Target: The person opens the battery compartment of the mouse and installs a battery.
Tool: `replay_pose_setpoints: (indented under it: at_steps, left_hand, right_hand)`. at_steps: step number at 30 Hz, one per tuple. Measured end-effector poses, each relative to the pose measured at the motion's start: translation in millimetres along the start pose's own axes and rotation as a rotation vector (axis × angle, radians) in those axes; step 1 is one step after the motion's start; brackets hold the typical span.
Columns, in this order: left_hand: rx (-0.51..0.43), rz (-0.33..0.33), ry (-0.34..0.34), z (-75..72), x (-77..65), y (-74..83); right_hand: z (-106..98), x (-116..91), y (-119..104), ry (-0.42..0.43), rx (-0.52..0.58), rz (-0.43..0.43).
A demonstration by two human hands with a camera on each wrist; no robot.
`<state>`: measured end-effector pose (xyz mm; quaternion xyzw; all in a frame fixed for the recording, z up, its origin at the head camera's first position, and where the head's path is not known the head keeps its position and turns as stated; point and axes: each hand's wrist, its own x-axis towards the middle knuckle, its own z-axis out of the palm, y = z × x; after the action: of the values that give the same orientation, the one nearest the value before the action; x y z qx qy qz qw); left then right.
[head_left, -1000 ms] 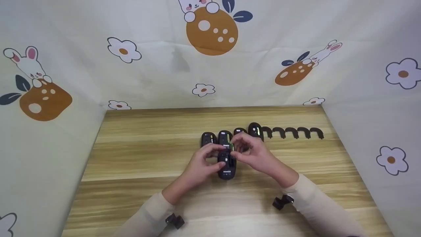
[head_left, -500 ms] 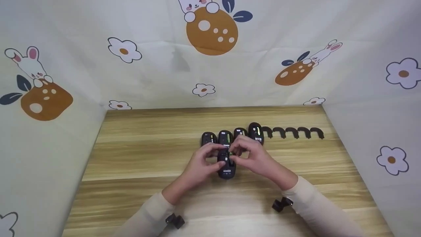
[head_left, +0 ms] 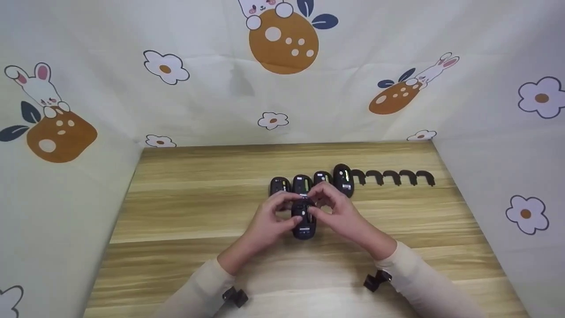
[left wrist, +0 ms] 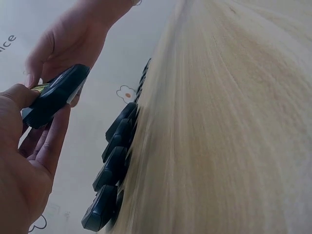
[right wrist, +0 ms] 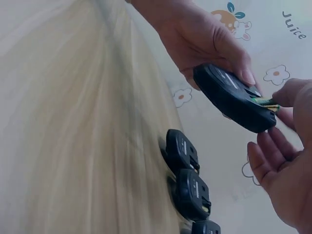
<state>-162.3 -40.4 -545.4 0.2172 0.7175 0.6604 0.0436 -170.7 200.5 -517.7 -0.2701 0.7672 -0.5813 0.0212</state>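
Note:
A black computer mouse (head_left: 304, 230) is held bottom side up above the table, its battery slot exposed. My left hand (head_left: 267, 221) grips it from the left, thumb on the underside and fingers around the far end. From the right, my right hand (head_left: 344, 214) pinches a green and yellow battery (right wrist: 265, 102), which sits tilted with one end sticking out of the slot. The right thumb lies on that battery, and other fingers of this hand reach the mouse's end. In the left wrist view, the mouse (left wrist: 58, 92) hides much of the right fingers.
Beyond the hands, several more black mice (head_left: 343, 179) lie upside down in a row, batteries showing in their slots. Several curved black covers (head_left: 391, 177) are lined up to their right on the wooden table (head_left: 185, 212). Patterned cloth walls (head_left: 212, 106) enclose the table.
My right hand has brought the battery down from above the mouse's far end into its slot, the thumb now over it. The left hand and the mouse stay nearly still.

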Motion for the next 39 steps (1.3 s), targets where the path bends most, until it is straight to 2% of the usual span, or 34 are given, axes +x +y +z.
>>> replay_pose_setpoints:
  at_steps: [4,8,14,24,33,39]
  left_hand:
    - [-0.007,0.008,-0.003,0.3,-1.4,1.3]
    - [-0.014,0.015,-0.011,0.4,-2.3,1.9]
    - [-0.016,0.008,-0.012,1.1,-2.6,2.1]
    - [0.007,0.036,-0.034,3.0,-3.9,4.0]
    - [0.003,0.017,-0.029,1.5,-2.7,2.7]
    - [-0.032,0.014,-0.020,0.1,-3.6,1.6]
  right_hand:
    - [1.4,-3.0,-1.8,-0.017,0.044,0.148]
    - [1.2,-4.4,1.2,-0.028,0.084,0.183]
    - [1.6,-4.2,-0.4,-0.031,0.135,0.161]
    - [5.1,-5.6,-0.9,0.006,0.126,0.115]
    - [5.1,-6.6,-1.5,0.041,0.069,0.129]
    - [2.4,-10.4,-0.2,-0.011,0.006,0.047]
